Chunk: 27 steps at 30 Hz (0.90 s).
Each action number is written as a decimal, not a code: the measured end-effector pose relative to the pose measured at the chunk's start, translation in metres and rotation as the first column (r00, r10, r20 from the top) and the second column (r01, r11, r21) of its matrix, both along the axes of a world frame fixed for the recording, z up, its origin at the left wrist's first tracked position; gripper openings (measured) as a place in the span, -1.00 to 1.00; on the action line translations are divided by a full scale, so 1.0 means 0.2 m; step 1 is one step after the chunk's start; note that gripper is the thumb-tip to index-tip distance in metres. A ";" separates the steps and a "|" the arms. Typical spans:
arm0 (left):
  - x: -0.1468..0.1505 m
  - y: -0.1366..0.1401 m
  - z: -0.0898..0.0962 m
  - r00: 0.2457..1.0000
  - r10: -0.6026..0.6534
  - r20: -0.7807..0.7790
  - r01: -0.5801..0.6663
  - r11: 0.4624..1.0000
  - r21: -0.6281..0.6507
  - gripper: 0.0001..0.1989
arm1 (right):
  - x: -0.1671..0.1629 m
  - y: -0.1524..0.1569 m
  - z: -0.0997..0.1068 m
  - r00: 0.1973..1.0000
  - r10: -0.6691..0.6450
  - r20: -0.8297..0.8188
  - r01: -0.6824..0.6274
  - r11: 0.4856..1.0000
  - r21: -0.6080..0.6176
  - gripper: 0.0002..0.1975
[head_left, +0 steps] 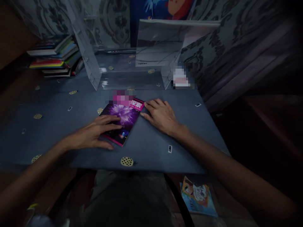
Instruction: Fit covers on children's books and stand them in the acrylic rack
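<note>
A thin book (123, 116) with a purple and black cover lies shut and slanted on the patterned blue tablecloth (151, 148). White Chinese characters stand on a pink patch near its upper right corner. My left hand (100, 130) rests flat on the book's left side, fingers stretched over the cover and thumb apart on the cloth. At the book's upper right edge, my right hand (159, 113) lies palm down with fingers apart, its index finger and thumb touching or close to the edge.
A clear acrylic stand (94, 72) stands behind the book, with a transparent sheet (158, 44) at its right side. Stacked books (54, 56) sit at the back left. A blurred white item (181, 77) is at the back right. Below the table's front edge lies a colourful packet (197, 195).
</note>
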<state>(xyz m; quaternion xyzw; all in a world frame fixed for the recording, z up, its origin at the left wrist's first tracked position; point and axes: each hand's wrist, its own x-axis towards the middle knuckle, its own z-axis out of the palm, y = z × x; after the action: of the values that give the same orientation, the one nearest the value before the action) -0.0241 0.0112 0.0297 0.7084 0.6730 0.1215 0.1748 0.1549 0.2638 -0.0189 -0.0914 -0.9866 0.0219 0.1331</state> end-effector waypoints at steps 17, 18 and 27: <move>0.29 0.08 -0.08 0.903 0.091 -0.419 0.022 0.966 0.258 -0.69 | -0.23 0.00 0.02 0.999 -0.036 0.008 0.036 0.993 -0.115 -0.39; 0.29 0.08 -0.08 0.899 0.084 -0.429 0.028 0.969 0.247 -0.69 | -0.23 0.00 0.02 0.999 -0.033 0.003 0.033 0.992 -0.120 -0.40; 0.27 0.07 -0.04 0.895 0.087 -0.436 0.039 0.962 0.272 -0.67 | -0.22 0.02 0.00 0.999 -0.020 -0.028 0.015 0.989 -0.149 -0.43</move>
<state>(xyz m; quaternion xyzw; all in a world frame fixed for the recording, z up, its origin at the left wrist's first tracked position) 0.0300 0.0247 0.0218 0.7261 0.6805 0.0505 -0.0845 0.1104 0.2669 -0.0189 -0.1095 -0.9793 0.0958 0.1406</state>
